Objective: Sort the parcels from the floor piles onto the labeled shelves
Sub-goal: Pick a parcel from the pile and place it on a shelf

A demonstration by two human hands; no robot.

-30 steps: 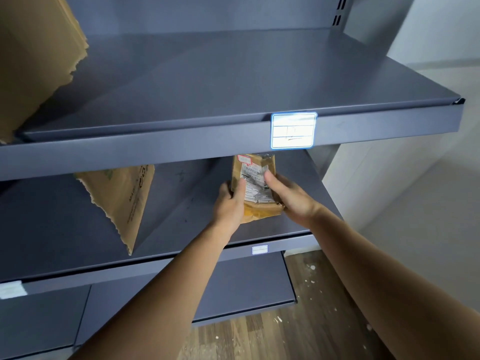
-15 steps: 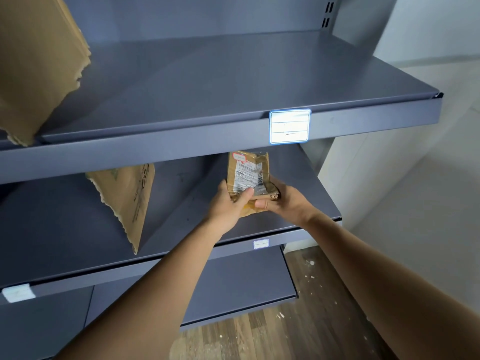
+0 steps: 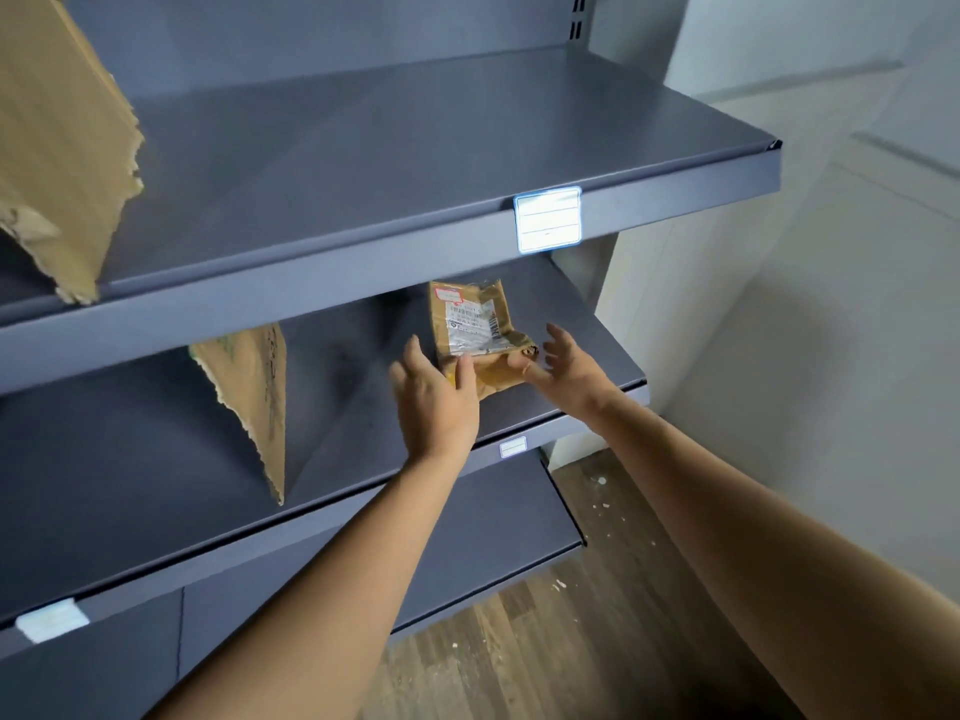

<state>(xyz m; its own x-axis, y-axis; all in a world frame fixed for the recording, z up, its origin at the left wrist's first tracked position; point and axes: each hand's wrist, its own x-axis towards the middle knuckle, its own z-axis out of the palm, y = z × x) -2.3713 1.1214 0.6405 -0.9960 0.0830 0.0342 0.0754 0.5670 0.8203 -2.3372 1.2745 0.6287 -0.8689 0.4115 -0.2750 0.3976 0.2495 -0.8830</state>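
Grey-blue steel shelving (image 3: 415,148) shows three levels, each ending in a folded front lip. The upper shelf's right corner (image 3: 774,148) juts toward a white wall (image 3: 805,356), and open space runs from the shelf ends down to a brown wood-plank floor (image 3: 571,641).

On the middle shelf (image 3: 130,459), a broad stretch of shelf surface lies between a torn brown cardboard sheet (image 3: 249,402), standing on edge, and the hands. A second, larger torn cardboard sheet (image 3: 57,148) stands at the left of the upper shelf. That makes two cardboard pieces.

There are three white tags on the lips:
- a blue-bordered label (image 3: 548,219) on the upper shelf
- a small label (image 3: 512,448) on the middle shelf
- a third label (image 3: 52,621) at the lower left

Their writing is too small to read.

One small brown paper parcel with a white printed shipping label (image 3: 475,335) sits on the middle shelf near its right end, back from the front lip. Whether it lies flat or leans cannot be told.

The left hand (image 3: 436,397) is at the parcel's lower left, fingers straight and pointing up, its thumb lying against the parcel's edge without curling round it. The right hand (image 3: 563,363) is just right of the parcel with fingers spread apart. Its thumb tip is at the parcel's lower right corner and grips nothing.
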